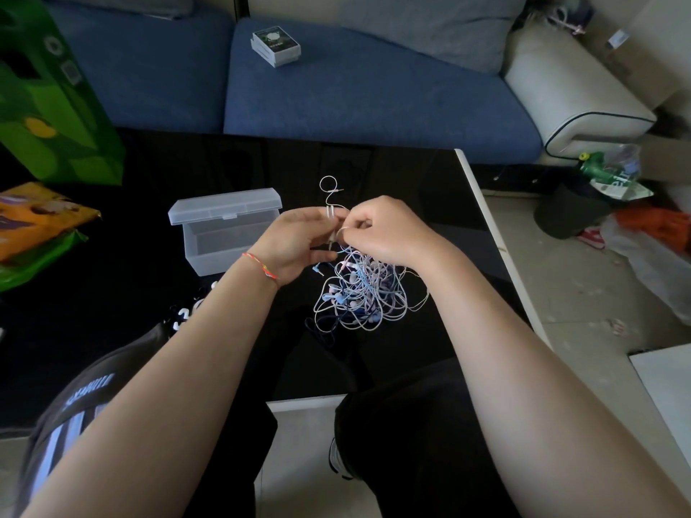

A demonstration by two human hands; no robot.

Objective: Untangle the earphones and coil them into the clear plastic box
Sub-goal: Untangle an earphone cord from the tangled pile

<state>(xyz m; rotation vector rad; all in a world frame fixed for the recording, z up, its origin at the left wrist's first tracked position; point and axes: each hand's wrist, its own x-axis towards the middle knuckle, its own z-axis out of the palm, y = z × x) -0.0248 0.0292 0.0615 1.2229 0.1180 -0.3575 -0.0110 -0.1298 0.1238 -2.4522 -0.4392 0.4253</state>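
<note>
A tangle of earphones (364,297) in white, pink, light blue and dark blue cords hangs and lies on the black table (149,315) below my hands. My left hand (295,243) holds a white cord between fingers and thumb. A white loop with a jack plug (329,186) rises above it. My right hand (385,229) pinches the same white cord right next to the left fingertips, with fingers curled. The clear plastic box (220,233) stands open to the left of my hands, lid tipped back, and looks empty.
A green carton (56,91) and an orange snack bag (33,218) sit at the table's left. A blue sofa (355,95) with a small white box (276,46) lies behind. The table's white edge (497,248) runs along the right; trash and bags lie on the floor beyond.
</note>
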